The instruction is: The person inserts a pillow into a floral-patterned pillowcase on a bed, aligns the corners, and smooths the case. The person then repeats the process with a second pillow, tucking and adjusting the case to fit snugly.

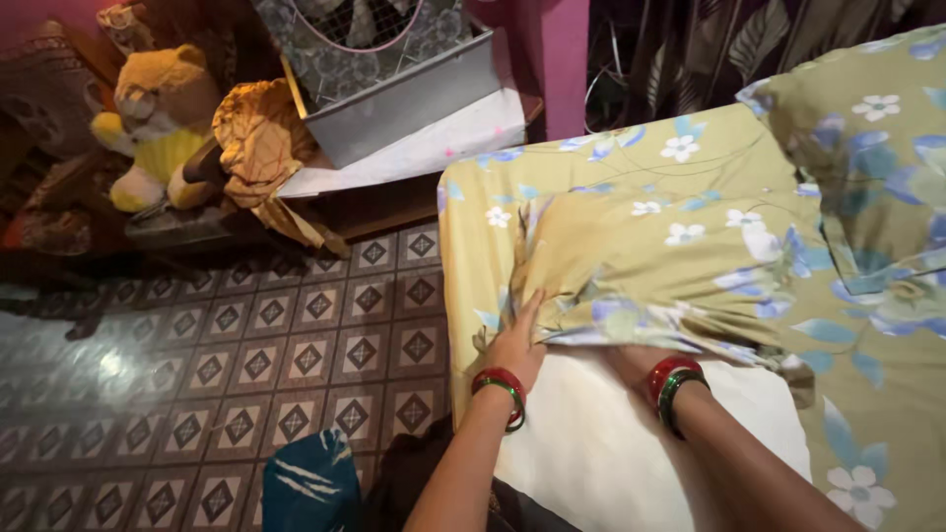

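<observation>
At centre frame the left hand (516, 340) lies nearly flat, fingers pressed onto a bunched fold of the green floral bedsheet (631, 246). Just right of it, the right hand (639, 357) is tucked under the sheet's turned-back edge, so I cannot tell how far it is open or what it grips. The sheet covers the bed from centre to right edge; its folded edge runs left to right, above the bare white mattress (631, 443). Likely risk: uneven pulling could skew or wrinkle the fold, or let the fabric slip off the bed's left side toward the tiled floor (246, 365).
</observation>
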